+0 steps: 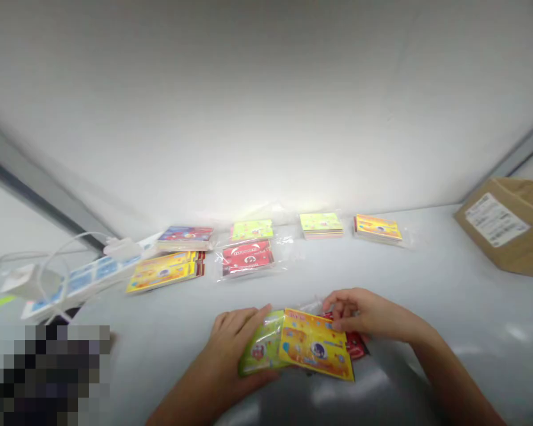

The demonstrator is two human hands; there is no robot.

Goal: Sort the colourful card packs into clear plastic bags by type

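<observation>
My left hand (237, 352) is wrapped round the left end of a green card pack (266, 346), its thumb along the near edge. Overlapping that pack lies a yellow card (317, 346) printed with small cartoon figures. The fingers of my right hand (355, 313) are curled and pinch the yellow card's upper right edge. Part of a red card pack (356, 345) shows beneath the yellow card on the right. Clear plastic wrap (313, 306) sticks out behind the cards.
Along the wall lie a blue-red card stack (186, 235), yellow cards (164, 272), a bagged red pack (249, 258), green packs (322, 225) and another yellow pack (377, 228). A power strip (98, 272) with cables is left; a brown paper bag (506, 231) stands right.
</observation>
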